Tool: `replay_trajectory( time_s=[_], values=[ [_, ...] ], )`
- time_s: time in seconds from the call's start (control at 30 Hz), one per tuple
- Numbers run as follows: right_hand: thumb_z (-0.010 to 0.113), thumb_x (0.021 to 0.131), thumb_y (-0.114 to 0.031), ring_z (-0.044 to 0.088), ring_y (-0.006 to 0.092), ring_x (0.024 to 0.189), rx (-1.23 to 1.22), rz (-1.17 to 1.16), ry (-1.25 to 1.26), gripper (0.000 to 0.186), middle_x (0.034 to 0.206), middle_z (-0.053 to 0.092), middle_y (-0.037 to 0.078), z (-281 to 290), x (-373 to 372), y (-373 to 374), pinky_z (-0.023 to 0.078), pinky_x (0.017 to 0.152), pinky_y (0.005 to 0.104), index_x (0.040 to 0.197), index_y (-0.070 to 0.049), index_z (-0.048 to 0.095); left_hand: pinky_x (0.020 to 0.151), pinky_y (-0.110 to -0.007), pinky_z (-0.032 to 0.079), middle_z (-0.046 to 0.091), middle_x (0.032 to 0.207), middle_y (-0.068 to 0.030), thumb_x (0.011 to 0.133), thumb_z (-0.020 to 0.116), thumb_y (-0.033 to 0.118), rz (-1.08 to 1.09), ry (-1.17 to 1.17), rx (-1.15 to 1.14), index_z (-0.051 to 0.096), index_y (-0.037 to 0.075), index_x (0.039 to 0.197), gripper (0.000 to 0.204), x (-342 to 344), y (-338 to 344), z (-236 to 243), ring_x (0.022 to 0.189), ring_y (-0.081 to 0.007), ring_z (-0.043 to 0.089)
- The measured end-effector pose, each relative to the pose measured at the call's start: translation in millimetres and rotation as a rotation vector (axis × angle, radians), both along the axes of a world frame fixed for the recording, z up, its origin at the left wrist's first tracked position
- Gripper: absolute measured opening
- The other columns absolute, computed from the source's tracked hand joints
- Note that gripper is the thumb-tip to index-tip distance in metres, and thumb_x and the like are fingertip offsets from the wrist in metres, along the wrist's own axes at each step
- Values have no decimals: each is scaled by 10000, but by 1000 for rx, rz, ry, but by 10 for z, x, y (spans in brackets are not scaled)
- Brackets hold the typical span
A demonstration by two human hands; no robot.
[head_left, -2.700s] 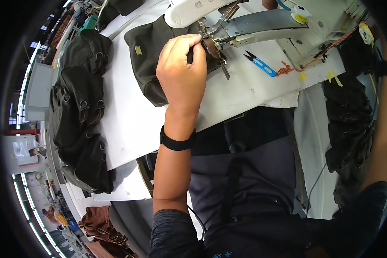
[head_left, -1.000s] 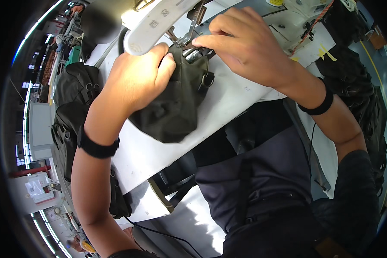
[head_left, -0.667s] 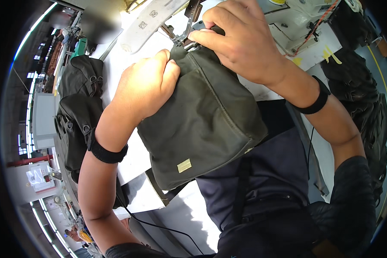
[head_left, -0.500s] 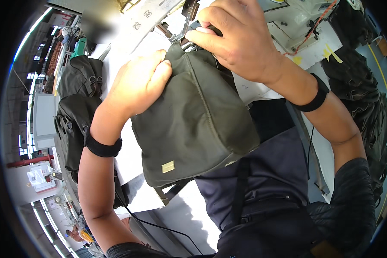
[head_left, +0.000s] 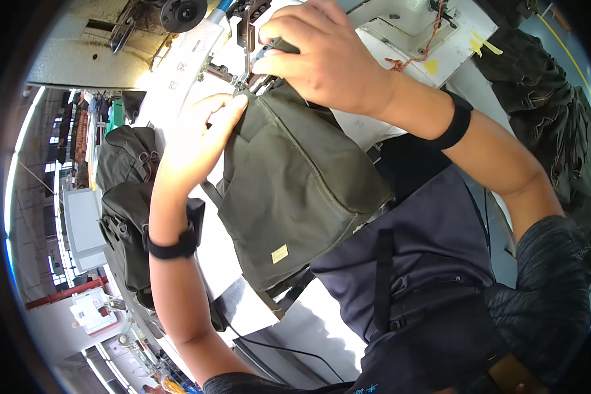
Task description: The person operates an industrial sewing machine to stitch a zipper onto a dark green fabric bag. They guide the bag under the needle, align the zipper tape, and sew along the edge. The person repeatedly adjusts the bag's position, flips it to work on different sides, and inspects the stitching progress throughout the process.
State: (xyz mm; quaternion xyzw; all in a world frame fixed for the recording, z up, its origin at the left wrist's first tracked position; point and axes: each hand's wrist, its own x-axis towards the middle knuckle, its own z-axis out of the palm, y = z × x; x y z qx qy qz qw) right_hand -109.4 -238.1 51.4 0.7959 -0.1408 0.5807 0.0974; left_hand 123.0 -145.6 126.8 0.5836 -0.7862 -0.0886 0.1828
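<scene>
An olive-green fabric bag [head_left: 295, 190] hangs off the front of a white sewing table [head_left: 210, 230], its top corner held up under the presser foot [head_left: 246, 39] of a white sewing machine [head_left: 144, 46]. My left hand [head_left: 200, 141] grips the bag's upper left edge. At the needle, my right hand [head_left: 322, 56] pinches the bag's top edge. Both wrists wear black bands.
A pile of dark bags [head_left: 128, 210] lies on the table to my left. More dark bags [head_left: 551, 98] are stacked at the right. Orange thread [head_left: 407, 59] and yellow tags [head_left: 473, 46] lie on the machine bed. A black cable [head_left: 276, 348] runs below the table.
Over the frames the bag was lifted from the table and swung down over the table's front edge, with both hands holding its top under the machine. The view has moved closer to the machine.
</scene>
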Motion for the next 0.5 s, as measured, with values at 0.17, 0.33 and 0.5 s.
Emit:
replay_trajectory(
  time_s=[0.17, 0.33, 0.5],
  values=[
    [709, 981, -164, 697, 255, 1030, 388, 84, -366, 194, 1158, 738, 73, -270, -343, 180, 530, 945, 381, 1157, -96, 753, 799, -245, 420, 561, 881, 72, 1011, 759, 303, 162, 611, 499, 715, 80, 965, 231, 124, -122, -83, 815, -62, 484],
    [713, 1047, -319, 643, 130, 1174, 1707, 933, -390, 445, 1282, 709, 62, -496, -236, 482, 512, 1040, 312, 1358, -3, 670, 850, -261, 462, 656, 929, 70, 1012, 768, 216, 243, 911, 680, 724, 120, 962, 117, 151, -226, -187, 874, -54, 574],
    [806, 968, -260, 702, 154, 1037, 1849, 1393, -479, 514, 1193, 715, 108, -449, -54, 524, 571, 943, 315, 1351, 29, 623, 747, -258, 450, 621, 848, 78, 991, 786, 176, 343, 916, 748, 682, 127, 872, 166, 106, -199, -130, 784, -50, 546]
  ],
)
